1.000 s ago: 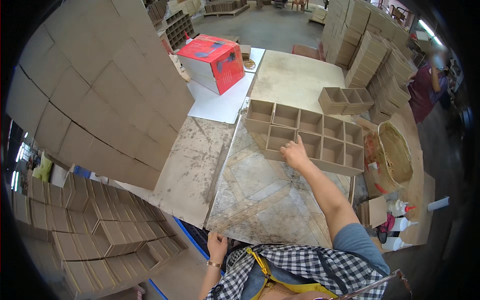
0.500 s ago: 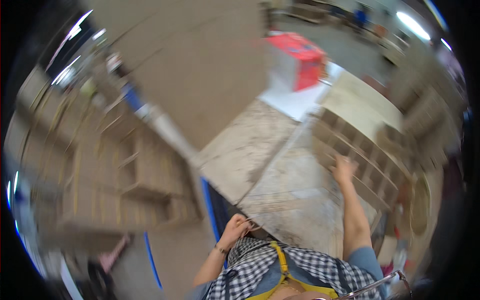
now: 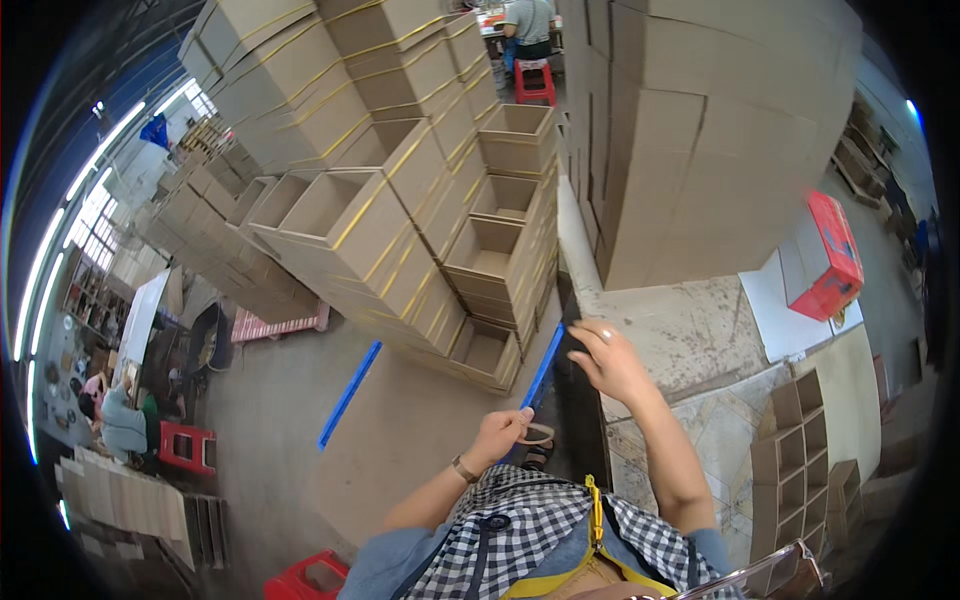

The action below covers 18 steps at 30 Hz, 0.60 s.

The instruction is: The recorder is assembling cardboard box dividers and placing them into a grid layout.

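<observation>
**Thin pale loop (image 3: 549, 434), one piece, in the left hand (image 3: 500, 434)**

Loop: off the worktop (image 3: 688, 428), over the floor beyond its left edge as now seen. Lies out from the fingertips; long axis crosswise, free end pointing toward that edge.

Left hand: fingers drawn together, pinching the loop. Formerly low at the worktop's edge; now raised and clear of it.

Right hand (image 3: 608, 362): thumb and fingers wide apart, level with the worktop's left edge; contact with that edge cannot be told. Formerly on the compartment box (image 3: 790, 465); now well apart from it.

Compartment box: on the worktop, well in from the left edge; openings up, long axis roughly parallel to that edge.

View: turned to the person's left since the earlier frames. Box stacks (image 3: 400, 240) with yellow bands now stand ahead on the floor; the red-topped carton (image 3: 825, 260), formerly ahead, now appears at right.
</observation>
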### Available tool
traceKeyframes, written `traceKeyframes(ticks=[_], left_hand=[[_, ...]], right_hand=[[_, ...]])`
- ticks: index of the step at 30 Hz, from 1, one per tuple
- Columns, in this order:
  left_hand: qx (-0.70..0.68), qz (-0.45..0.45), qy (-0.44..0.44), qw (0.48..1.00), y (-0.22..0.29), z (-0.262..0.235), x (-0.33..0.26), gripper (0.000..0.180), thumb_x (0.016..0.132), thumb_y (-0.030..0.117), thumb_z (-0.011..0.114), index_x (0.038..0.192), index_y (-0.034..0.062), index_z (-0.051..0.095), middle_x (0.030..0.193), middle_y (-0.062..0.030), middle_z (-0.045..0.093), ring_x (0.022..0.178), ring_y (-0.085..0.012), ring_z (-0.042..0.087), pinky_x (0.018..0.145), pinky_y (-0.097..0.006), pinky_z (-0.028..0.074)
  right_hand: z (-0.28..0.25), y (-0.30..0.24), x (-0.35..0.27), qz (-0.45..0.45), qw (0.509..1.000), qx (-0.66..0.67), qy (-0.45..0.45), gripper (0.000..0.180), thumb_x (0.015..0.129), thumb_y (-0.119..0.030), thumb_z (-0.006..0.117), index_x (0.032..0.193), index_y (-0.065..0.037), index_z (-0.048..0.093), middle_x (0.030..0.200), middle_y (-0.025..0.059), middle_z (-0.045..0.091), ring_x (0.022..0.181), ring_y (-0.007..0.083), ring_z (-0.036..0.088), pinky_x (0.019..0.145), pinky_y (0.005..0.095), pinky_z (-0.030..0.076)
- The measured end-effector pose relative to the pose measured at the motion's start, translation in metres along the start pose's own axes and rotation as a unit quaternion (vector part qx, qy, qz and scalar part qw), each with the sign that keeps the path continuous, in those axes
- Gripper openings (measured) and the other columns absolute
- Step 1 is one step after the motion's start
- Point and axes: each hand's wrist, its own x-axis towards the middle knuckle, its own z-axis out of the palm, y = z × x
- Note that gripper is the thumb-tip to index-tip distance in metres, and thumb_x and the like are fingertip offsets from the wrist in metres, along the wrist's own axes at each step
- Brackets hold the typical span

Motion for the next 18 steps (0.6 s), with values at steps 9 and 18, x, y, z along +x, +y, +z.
traceKeyframes(ticks=[9,18], left_hand=[[0.157,0.087,0.235,0.955,0.033,-0.032,-0.012,0.018,0.081,0.013,0.062,0.094,0.004,0.055,0.052,-0.0038,0.041,0.045,-0.0108,0.038,0.045,-0.026,0.036],[0.04,0.217,0.206,0.953,0.07,-0.07,0.02,0.045,0.079,0.018,0.068,0.115,0.0013,0.048,0.054,0.0019,0.031,0.049,-0.005,0.03,0.044,-0.022,0.029]], right_hand=[[0.071,-0.008,0.152,-0.131,0.972,-0.191,-0.044,0.018,0.067,-0.014,0.067,0.076,-0.003,0.056,0.079,0.0104,0.055,0.094,0.028,0.053,0.106,0.0527,0.021],[-0.05,-0.032,0.095,-0.045,0.99,0.13,0.004,0.027,0.07,-0.016,0.065,0.06,-0.004,0.043,0.054,0.0058,0.043,0.053,0.021,0.048,0.055,0.0329,0.042]])
